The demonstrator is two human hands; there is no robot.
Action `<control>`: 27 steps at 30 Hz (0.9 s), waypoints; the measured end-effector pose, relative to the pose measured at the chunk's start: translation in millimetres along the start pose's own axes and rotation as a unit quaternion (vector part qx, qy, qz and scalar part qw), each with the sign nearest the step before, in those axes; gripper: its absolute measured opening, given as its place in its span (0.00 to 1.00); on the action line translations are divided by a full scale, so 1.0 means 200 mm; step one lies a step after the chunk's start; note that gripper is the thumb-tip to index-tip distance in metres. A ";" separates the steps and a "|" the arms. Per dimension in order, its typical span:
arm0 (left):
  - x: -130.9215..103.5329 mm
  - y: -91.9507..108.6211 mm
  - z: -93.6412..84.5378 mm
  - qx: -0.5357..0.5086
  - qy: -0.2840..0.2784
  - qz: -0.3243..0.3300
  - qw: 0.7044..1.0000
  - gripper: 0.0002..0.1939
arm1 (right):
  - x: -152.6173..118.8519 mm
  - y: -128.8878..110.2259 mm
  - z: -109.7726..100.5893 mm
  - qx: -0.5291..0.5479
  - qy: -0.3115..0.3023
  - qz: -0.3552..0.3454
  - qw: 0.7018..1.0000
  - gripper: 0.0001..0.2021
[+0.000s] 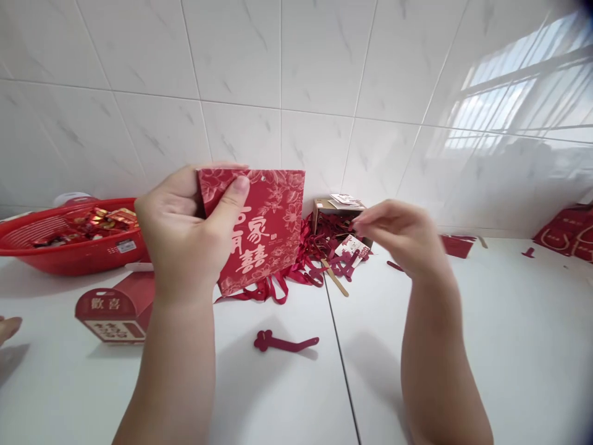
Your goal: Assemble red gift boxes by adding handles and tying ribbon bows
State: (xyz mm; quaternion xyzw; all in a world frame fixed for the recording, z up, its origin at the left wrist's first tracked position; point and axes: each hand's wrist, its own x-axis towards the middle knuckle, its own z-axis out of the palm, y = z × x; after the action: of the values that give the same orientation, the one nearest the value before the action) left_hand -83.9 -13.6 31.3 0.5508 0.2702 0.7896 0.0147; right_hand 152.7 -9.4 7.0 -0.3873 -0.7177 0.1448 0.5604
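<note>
My left hand (pixel 189 232) is closed on a flat red paper piece (pixel 282 216), with the thumb across its upper left. White characters and pale flowers are printed on it, and a small hole shows near its top edge. My right hand (pixel 398 232) is raised to the right of it, fingers pinched together and pointing left. Whatever those fingertips may hold is too small to make out. On the table below lies a dark red strip with a flower-shaped end (pixel 285 343).
Behind my hands, an open box (pixel 317 216) spills red ribbons (pixel 278 287) and strips. At left are a red basket (pixel 69 262) of wrapped sweets, a red gift box (pixel 115 306) and another person's fingertips (pixel 9 327). Red bags (pixel 563 232) stand at far right by the tiled wall.
</note>
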 end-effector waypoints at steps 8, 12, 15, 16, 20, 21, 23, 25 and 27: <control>0.02 0.06 -0.06 0.040 -0.020 0.042 0.998 0.04 | -0.02 0.20 0.48 -0.199 -0.414 0.089 0.884 0.05; 0.03 0.02 -0.08 0.099 -0.069 0.055 0.991 0.03 | -0.15 0.11 0.74 -0.191 -0.536 0.072 0.819 0.12; 0.03 -0.01 -0.09 0.104 -0.088 0.059 0.989 0.04 | -0.20 0.08 0.84 -0.226 -0.579 0.094 0.777 0.26; 0.03 -0.02 -0.09 0.102 -0.091 0.058 0.989 0.04 | -0.21 0.08 0.85 -0.237 -0.586 0.101 0.768 0.28; 0.04 -0.04 -0.10 0.111 -0.111 0.062 0.986 0.04 | -0.21 0.11 0.86 -0.251 -0.587 0.114 0.761 0.24; 0.04 -0.04 -0.10 0.112 -0.119 0.062 0.985 0.04 | -0.21 0.12 0.85 -0.250 -0.580 0.115 0.767 0.22; 0.04 -0.05 -0.10 0.115 -0.130 0.058 0.983 0.04 | -0.22 0.15 0.85 -0.241 -0.564 0.115 0.781 0.20; 0.04 -0.05 -0.11 0.124 -0.129 0.058 0.982 0.04 | -0.23 0.17 0.85 -0.220 -0.549 0.115 0.798 0.19; 0.04 -0.04 -0.12 0.136 -0.122 0.057 0.982 0.04 | -0.22 0.21 0.84 -0.189 -0.524 0.114 0.822 0.17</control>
State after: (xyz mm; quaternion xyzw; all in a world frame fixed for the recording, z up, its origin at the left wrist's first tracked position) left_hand -110.3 -12.9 29.1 0.6545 0.3389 0.6720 -0.0724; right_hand 18.5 23.9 -106.0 -0.4304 -0.8670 0.2509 -0.0049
